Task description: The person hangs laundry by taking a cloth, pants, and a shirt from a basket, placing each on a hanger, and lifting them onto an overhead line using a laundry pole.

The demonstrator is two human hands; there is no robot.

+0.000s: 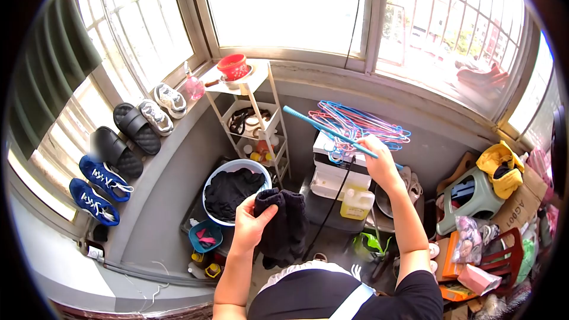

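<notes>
My left hand (251, 223) is closed on the upper edge of a dark garment (283, 225), its kind hidden by the bunched folds. The cloth hangs down in front of my body, beside a light blue basin (208, 192) that holds more dark clothes (236, 189). Farther right, my right hand (376, 155) grips a blue hanger (317, 123), seen nearly edge-on as a long slanting bar. Just behind it, a heap of pink and blue wire hangers (361, 120) lies on top of a white appliance (329, 181).
At the left, shoes (98, 184) and black slippers (136, 128) line the ledge. A white shelf rack (258, 86) stands in the corner. A yellowish jug (357, 203) sits by the appliance. To the right are a grey-green stool (468, 201) and piled bags and boxes.
</notes>
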